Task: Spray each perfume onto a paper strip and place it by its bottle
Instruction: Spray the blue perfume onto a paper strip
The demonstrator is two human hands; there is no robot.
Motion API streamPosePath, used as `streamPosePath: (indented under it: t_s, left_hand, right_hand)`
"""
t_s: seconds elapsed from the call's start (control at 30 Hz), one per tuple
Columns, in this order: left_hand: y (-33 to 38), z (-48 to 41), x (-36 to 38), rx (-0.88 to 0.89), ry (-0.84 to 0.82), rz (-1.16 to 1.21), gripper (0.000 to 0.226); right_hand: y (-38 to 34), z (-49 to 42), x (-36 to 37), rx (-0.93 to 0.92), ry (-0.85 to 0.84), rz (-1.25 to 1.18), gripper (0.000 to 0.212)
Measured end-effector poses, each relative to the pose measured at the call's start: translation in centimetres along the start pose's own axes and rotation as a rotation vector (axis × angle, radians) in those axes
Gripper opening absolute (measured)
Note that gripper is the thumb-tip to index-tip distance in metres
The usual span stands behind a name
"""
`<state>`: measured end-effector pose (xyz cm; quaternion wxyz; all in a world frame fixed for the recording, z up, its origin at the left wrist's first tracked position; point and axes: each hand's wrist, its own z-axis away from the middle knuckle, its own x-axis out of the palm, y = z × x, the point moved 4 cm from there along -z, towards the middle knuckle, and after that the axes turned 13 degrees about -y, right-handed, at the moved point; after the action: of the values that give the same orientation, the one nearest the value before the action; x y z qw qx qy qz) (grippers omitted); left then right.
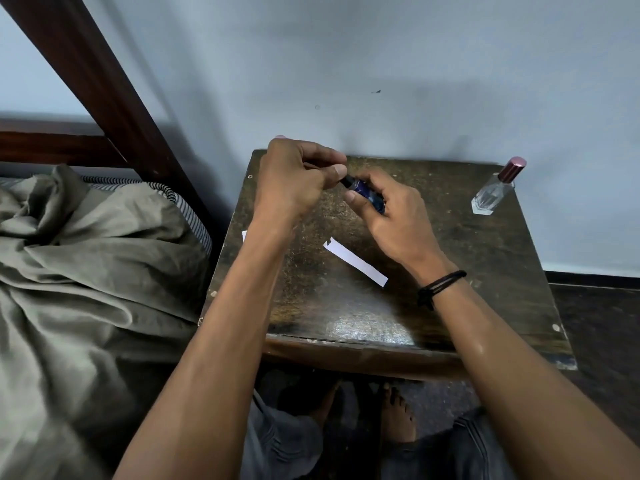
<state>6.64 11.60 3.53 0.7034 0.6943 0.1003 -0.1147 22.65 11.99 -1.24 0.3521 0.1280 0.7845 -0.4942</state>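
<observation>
The right hand (391, 216) wraps a small blue bottle (370, 195) above the table (485, 271) while the left hand (298, 178) pinches its dark cap (346, 182), apparently uncapping it; next the nozzle needs aiming at the white paper strip (356, 261) lying just beneath.

My right hand (391, 216) covers most of the blue bottle (363, 188), my left hand (294, 181) hides its top and all but a pink tip (280, 136) of something behind it, and my left forearm (242, 289) covers most of a paper strip (244, 235) at the table (450, 306) edge.
</observation>
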Motion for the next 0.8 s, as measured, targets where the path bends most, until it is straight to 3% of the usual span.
streamPosePath:
  t_s: [0.13, 0.27, 0.53, 0.8]
  left_hand:
    - [1.5, 0.3, -3.8, 0.053, 0.183, 0.001, 0.013]
    - [2.2, 1.4, -5.1, 0.096, 0.055, -0.006, 0.012]
    - [-2.1, 2.4, -1.7, -0.066, 0.02, -0.293, 0.011]
    - [-4.1, 2.6, -0.8, -0.224, -0.09, -0.496, 0.008]
  right_hand:
    - [2.5, 1.7, -1.2, 0.121, 0.011, 0.052, 0.017]
    - [3.9, 2.7, -3.5, 0.17, 0.164, -0.222, 0.02]
    - [3.0, 0.9, -0.7, 0.189, 0.067, -0.486, 0.017]
    - [2.0, 1.3, 0.0, 0.265, 0.024, -1.196, 0.029]
